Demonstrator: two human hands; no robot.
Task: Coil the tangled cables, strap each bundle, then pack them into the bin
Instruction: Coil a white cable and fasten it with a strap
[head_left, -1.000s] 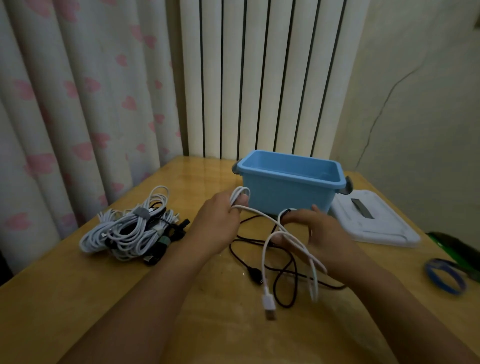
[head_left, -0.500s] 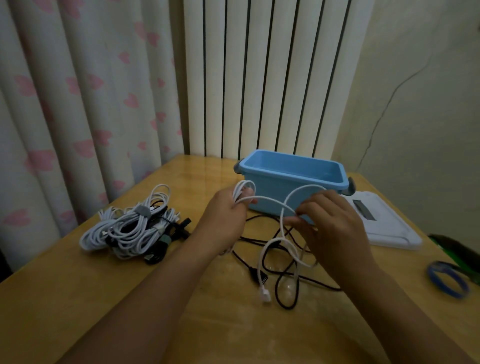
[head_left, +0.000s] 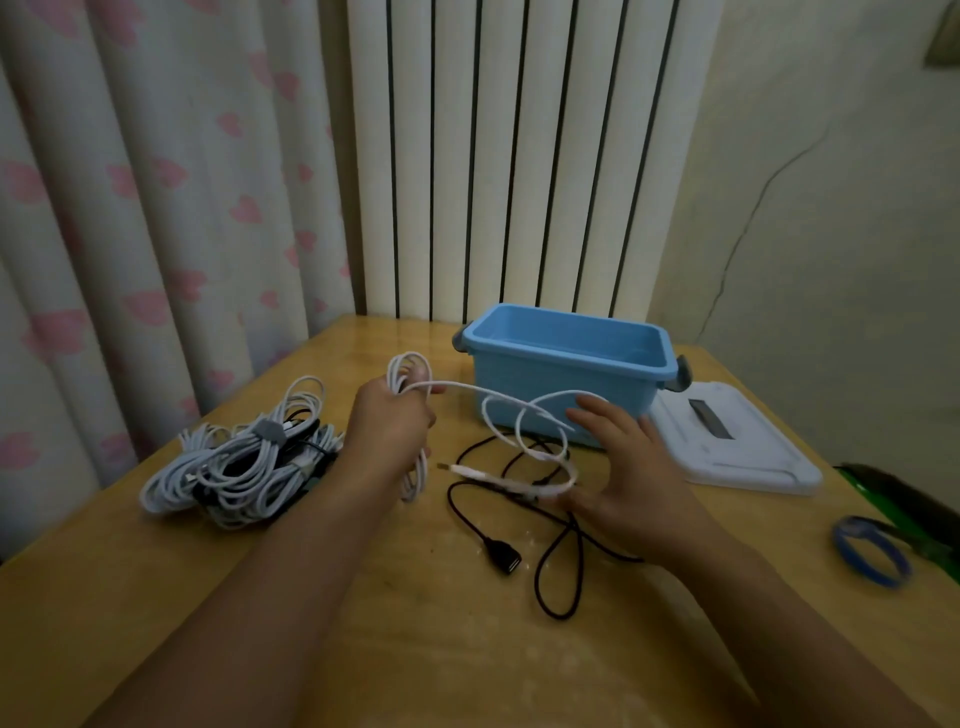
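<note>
My left hand (head_left: 390, 423) is closed around a small coil of a white cable (head_left: 467, 388), with loops sticking out above and below the fist. The free length of that cable arcs right in loose loops to my right hand (head_left: 626, 480), whose fingers are spread, the thumb side touching the strand near its USB plug (head_left: 457, 470). A black cable (head_left: 550, 566) lies loose on the table under both hands. The blue bin (head_left: 563, 384) stands open just behind the hands. A pile of white and black cables (head_left: 244, 465) lies to the left.
The bin's white lid (head_left: 737, 447) lies flat to the right of the bin. A blue band (head_left: 870, 558) rests near the table's right edge beside a green and black object (head_left: 904, 512). Curtains and a wall close off the wooden table (head_left: 457, 654) at the back.
My left hand has stayed put holding its coil. My right hand has dropped lower toward the table and opened its fingers; the white plug end has risen and now lies between the hands.
</note>
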